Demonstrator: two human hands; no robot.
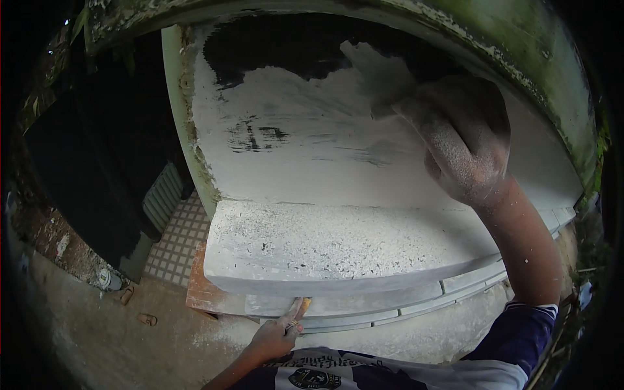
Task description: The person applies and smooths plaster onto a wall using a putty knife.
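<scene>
My right hand (468, 143), dusted with white powder, is closed in front of the upright white panel (292, 175). It holds a pale flat tool that looks like a scraper (385, 109) close to the panel's upper part; its exact kind is hard to make out. Above and to the left, a ragged dark patch (279, 49) spreads across the panel. Down by the front edge of the ledge, my left hand (276, 338) is closed around a short handle-like thing with a yellowish-brown end (304, 305), whose other end is hidden.
Flakes and powder cover the white ledge (325, 240) under the panel. A mossy, curved frame (520, 45) overhangs the top and right. A wooden board (198, 286) sits below the ledge. To the left are a dark opening (91, 156), tiled floor (175, 244) and a sandal (147, 319).
</scene>
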